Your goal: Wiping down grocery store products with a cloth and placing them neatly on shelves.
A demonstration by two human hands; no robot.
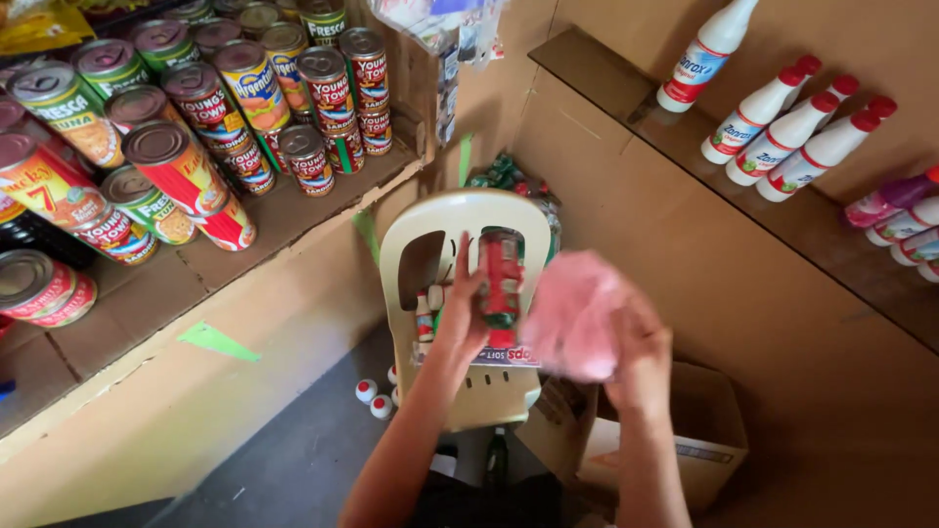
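Observation:
My left hand (460, 318) grips a small red can (501, 279) with a green band, held upright in front of me. My right hand (641, 357) clutches a pink cloth (575, 313) right beside the can, the cloth blurred and touching or nearly touching its side. Both hands hover above a cream plastic chair (469, 210) whose backrest shows behind the can. On the chair's seat lie a few small bottles (424, 318), partly hidden by my left forearm.
A cardboard-lined shelf (293, 220) at left carries several stacked tins (196, 108). At right, another shelf (782, 210) bears white bottles with red caps (782, 132). An open cardboard box (709, 430) sits on the floor at lower right. Small red-capped bottles (372, 396) stand near the chair.

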